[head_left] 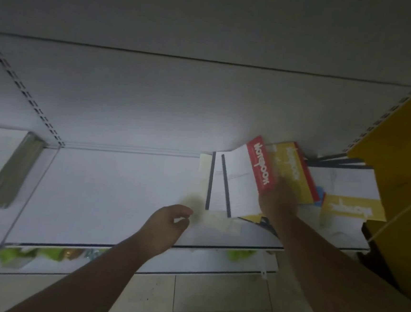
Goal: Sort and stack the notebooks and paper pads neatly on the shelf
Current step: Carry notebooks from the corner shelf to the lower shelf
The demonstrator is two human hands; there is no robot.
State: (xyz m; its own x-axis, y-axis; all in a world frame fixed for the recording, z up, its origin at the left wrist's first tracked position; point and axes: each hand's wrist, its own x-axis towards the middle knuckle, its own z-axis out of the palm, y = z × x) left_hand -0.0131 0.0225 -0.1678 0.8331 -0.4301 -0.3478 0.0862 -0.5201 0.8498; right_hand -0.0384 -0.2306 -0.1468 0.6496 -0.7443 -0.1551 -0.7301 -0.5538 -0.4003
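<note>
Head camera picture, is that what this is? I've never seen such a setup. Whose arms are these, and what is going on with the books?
Yes. No machine here: a person wears one camera on the head, looking forward and down, so both bare arms enter from the bottom. They are tidying a white shelf. On its right side lies a loose pile: a red notebook, a yellow notebook beside it, white pads with dark spines, and a yellow-covered pad further right. The right hand is on the near ends of the red and yellow notebooks; blur hides whether it grips them. The left hand hovers over the shelf, fingers loosely curled, holding nothing. A separate stack lies far left.
</note>
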